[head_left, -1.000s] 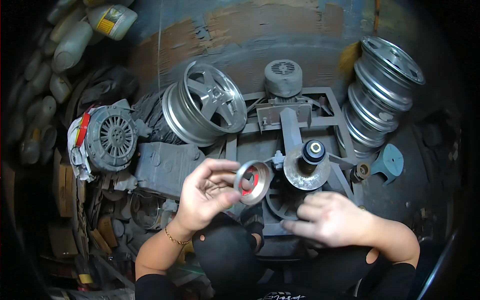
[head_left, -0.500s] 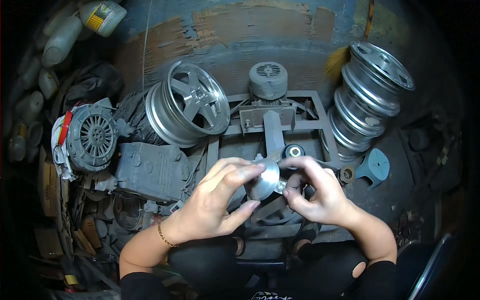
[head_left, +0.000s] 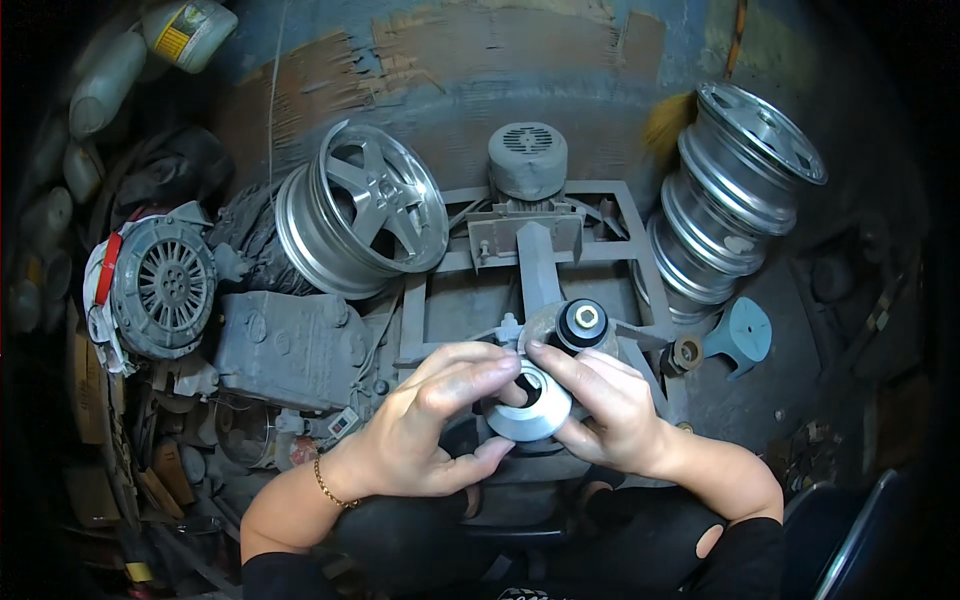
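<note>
Between my two hands is a silver, round, cone-shaped metal part (head_left: 529, 424) with a dark hole in its middle, tilted so that the hole faces up. My left hand (head_left: 425, 425) grips its left side, thumb low on the rim and fingers across the top. Closed on the right side is my right hand (head_left: 615, 410), its index finger near the upper edge and its other fingers partly hidden. Just beyond the right fingers sits a black round wheel (head_left: 583, 324) with a brass-coloured hex bolt at its centre.
A grey metal frame (head_left: 640, 240) carries an electric motor (head_left: 527, 160). A spoked wheel rim (head_left: 380, 205) leans at left; stacked rims (head_left: 725, 215) stand at right near a blue stool (head_left: 745, 335). A grey tank (head_left: 285, 350) and a round slotted housing (head_left: 163, 285) lie left.
The metal part has turned from showing its smooth side to showing its central hole, and has come lower, nearer me. My right hand has moved down onto it. The view has shifted slightly.
</note>
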